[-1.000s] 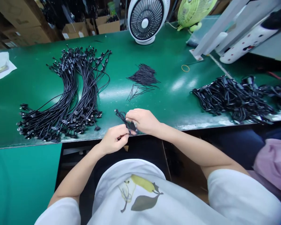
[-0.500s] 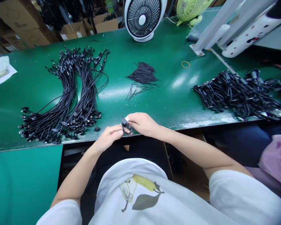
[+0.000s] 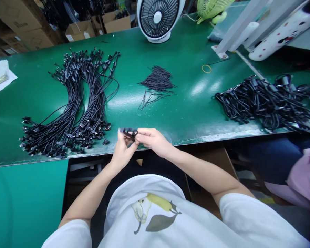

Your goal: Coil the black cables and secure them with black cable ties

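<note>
Between my hands, just over the table's front edge, is a short black USB cable (image 3: 129,132) folded into a small bundle. My left hand (image 3: 123,150) closes on it from the left, thumb and fingers pinching it. My right hand (image 3: 153,141) pinches the bundle's right end with thumb and forefinger; whether it grips the cable or a tie there is too small to tell. To the left lie many loose black cables (image 3: 77,100) in a curved heap. Beyond my hands is a pile of thin black twist ties (image 3: 158,78), with several strewn in front of it.
Folded black cables (image 3: 263,101) are heaped on the right of the green table (image 3: 191,117). A white fan (image 3: 157,20) stands at the back, near a yellow rubber band (image 3: 206,69) and a metal post (image 3: 235,38). Papers (image 3: 1,77) lie far left. A person in pink (image 3: 305,175) sits at right.
The folded cable has moved left and turned, lying more sideways. My left hand has turned upward around it, and my right hand has shifted slightly left to its right end.
</note>
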{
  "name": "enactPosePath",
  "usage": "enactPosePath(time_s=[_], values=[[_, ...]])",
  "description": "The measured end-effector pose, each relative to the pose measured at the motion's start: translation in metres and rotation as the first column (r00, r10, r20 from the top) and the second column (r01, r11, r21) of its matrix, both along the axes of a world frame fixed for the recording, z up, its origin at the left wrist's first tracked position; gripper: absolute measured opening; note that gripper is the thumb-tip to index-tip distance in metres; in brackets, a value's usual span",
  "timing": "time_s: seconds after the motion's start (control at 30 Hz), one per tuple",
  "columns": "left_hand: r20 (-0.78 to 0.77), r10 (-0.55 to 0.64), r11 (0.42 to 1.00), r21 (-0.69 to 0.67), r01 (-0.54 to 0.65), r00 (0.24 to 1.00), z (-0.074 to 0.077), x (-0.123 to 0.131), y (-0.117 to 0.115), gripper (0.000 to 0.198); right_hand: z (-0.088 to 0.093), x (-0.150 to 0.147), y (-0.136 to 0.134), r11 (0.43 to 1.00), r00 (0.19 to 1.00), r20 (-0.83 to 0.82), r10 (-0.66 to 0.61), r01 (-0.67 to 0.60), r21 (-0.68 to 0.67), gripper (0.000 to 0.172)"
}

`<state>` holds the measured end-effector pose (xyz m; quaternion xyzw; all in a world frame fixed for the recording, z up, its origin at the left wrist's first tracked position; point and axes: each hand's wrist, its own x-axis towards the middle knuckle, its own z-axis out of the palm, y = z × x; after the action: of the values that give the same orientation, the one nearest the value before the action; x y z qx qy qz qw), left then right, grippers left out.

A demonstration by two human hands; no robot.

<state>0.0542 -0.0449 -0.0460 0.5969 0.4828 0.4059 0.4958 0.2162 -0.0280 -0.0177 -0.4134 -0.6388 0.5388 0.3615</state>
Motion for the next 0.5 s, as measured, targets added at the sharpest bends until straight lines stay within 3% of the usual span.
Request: enactPosePath(time_s=[0.07, 0.13, 0.2, 0.23, 0.27, 0.33, 0.37, 0.43, 0.5], values=[[-0.096, 0.012, 0.99, 0.138, 0.002, 0.995, 0.005, -0.003, 0.001, 0.033, -0.002, -0.002, -0.002, 0.956, 0.978, -0.197, 0.062, -0.115, -0.269, 0.031], [-0.205, -0.062, 0.979, 0.18, 0.1, 0.977, 0.011, -0.007, 0.004, 0.026, -0.002, 0.001, -0.003, 0.955, 0.981, -0.187, 0.06, -0.111, -0.275, 0.034], [-0.198, -0.155, 0.982, 0.073, 0.173, 0.968, 0.016, -0.009, 0.006, 0.026, 0.0, 0.009, -0.004, 1.0, 0.999, 0.043, -0.029, 0.029, -0.005, 0.038], [-0.145, -0.185, 0.983, -0.006, 0.186, 0.972, 0.017, -0.009, 0.008, 0.029, 0.003, 0.014, -0.004, 0.975, 0.974, 0.184, -0.133, 0.095, 0.2, 0.04], [-0.078, -0.201, 0.978, -0.078, 0.195, 0.977, 0.018, -0.009, 0.009, 0.032, 0.006, 0.019, -0.003, 0.907, 0.921, 0.299, -0.248, 0.112, 0.405, 0.041], [0.017, -0.231, 0.959, -0.165, 0.231, 0.973, 0.017, -0.007, 0.011, 0.034, 0.011, 0.029, 0.002, 0.727, 0.805, 0.444, -0.394, -0.022, 0.686, 0.044], [0.039, -0.254, 0.948, -0.186, 0.257, 0.966, 0.016, -0.007, 0.011, 0.034, 0.012, 0.033, 0.006, 0.656, 0.763, 0.508, -0.399, -0.149, 0.74, 0.046], [0.086, -0.293, 0.924, -0.23, 0.305, 0.952, 0.014, -0.005, 0.012, 0.034, 0.011, 0.037, 0.014, 0.572, 0.676, 0.662, -0.324, -0.418, 0.706, 0.051], [0.158, -0.299, 0.894, -0.298, 0.334, 0.941, 0.016, -0.004, 0.013, 0.038, 0.002, 0.04, 0.021, 0.553, 0.585, 0.768, -0.263, -0.561, 0.616, 0.056]])
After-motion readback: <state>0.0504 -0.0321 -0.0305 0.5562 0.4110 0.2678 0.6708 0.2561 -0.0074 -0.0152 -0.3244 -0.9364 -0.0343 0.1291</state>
